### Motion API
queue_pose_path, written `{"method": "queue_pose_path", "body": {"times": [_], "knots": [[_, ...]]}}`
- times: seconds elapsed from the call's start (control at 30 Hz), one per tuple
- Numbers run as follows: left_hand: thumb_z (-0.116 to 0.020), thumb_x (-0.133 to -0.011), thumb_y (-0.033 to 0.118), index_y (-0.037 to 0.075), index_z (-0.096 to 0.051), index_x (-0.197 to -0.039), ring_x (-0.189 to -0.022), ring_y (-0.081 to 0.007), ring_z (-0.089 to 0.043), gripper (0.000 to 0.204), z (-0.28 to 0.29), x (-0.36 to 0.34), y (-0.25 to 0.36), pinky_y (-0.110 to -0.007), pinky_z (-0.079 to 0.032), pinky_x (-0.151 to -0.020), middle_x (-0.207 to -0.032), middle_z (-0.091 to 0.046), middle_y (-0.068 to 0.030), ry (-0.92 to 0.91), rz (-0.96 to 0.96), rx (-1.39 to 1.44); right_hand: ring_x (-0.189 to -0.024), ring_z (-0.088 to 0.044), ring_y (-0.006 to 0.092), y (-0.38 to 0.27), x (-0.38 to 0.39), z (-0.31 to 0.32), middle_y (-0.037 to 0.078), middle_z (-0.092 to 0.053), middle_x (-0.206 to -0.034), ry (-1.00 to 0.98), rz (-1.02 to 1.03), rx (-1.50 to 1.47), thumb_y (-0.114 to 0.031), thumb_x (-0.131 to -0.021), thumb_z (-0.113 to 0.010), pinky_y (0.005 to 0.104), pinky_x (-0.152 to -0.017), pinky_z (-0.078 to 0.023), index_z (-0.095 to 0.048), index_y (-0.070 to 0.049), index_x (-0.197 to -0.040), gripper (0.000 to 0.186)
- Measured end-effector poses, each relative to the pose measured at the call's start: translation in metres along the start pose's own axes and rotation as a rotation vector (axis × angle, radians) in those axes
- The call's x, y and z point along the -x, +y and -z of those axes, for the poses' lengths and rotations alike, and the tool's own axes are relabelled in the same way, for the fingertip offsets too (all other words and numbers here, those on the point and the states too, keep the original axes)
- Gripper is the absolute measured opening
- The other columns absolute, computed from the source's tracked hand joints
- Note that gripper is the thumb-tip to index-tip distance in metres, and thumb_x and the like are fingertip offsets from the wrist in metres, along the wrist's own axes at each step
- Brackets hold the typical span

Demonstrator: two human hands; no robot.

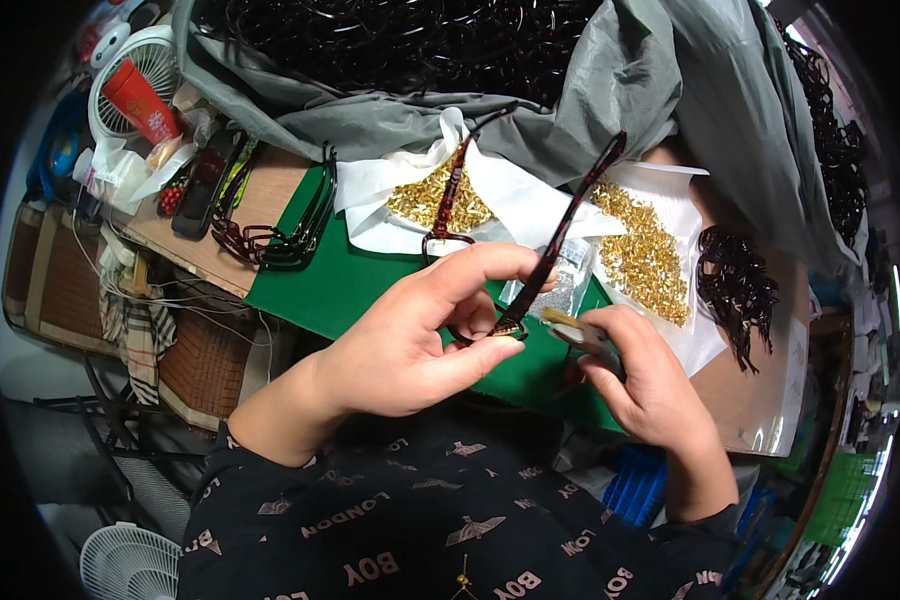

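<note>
My left hand (400,335) pinches a dark red-brown eyeglass frame (573,210) near one hinge, its two temples pointing up and away. Just right of that hinge, my right hand (650,385) is closed around a short hand tool (582,337) with a brass-coloured tip; its exact kind is partly hidden by the fingers. A narrow gap shows between the tool's tip and the frame. Beneath both hands lies a green mat (320,300). A small clear bag of tiny silvery pieces (567,280) rests on it, behind the frame.
Two heaps of small gold metal parts, one at centre (410,200) and one at right (642,255), lie on white sheets. Several dark eyeglass frames (300,240) stand stacked at left. Dark temples (738,290) are bunched at right. Behind, a grey sack (610,75) holds many dark pieces.
</note>
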State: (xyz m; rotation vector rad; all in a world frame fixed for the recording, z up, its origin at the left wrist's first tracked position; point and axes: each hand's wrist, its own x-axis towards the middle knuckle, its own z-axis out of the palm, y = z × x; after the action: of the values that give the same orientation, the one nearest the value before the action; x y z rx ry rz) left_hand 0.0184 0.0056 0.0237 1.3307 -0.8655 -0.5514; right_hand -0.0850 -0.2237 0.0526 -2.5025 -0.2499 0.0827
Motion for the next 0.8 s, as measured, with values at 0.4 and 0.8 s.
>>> {"method": "queue_pose_path", "body": {"times": [0.4,0.8], "knots": [[-0.063,-0.078,-0.008,0.001,-0.045,-0.128,-0.099,-0.0137,-0.059,0.053,0.004,0.002,0.007,-0.023,-0.048,-0.073,-0.123,-0.051,-0.0114,-0.090,0.112,0.001,-0.084,-0.051,0.0347,-0.029,-0.024,0.007,0.017,-0.051,-0.090,-0.141,0.149,0.135,-0.007,-0.075,-0.063,0.0423,-0.075,-0.043,-0.052,-0.002,-0.105,0.032],[-0.066,-0.077,-0.003,0.002,-0.047,-0.130,-0.097,-0.0168,-0.057,0.056,-0.001,0.005,0.002,-0.024,-0.049,-0.076,-0.115,-0.053,-0.0119,-0.091,0.009,-0.286,-0.071,-0.056,0.0336,-0.013,-0.017,-0.013,0.013,-0.052,-0.076,-0.087,0.139,0.133,-0.022,-0.074,-0.071,0.0420,-0.063,-0.046,-0.051,-0.004,-0.084,0.029]]}}
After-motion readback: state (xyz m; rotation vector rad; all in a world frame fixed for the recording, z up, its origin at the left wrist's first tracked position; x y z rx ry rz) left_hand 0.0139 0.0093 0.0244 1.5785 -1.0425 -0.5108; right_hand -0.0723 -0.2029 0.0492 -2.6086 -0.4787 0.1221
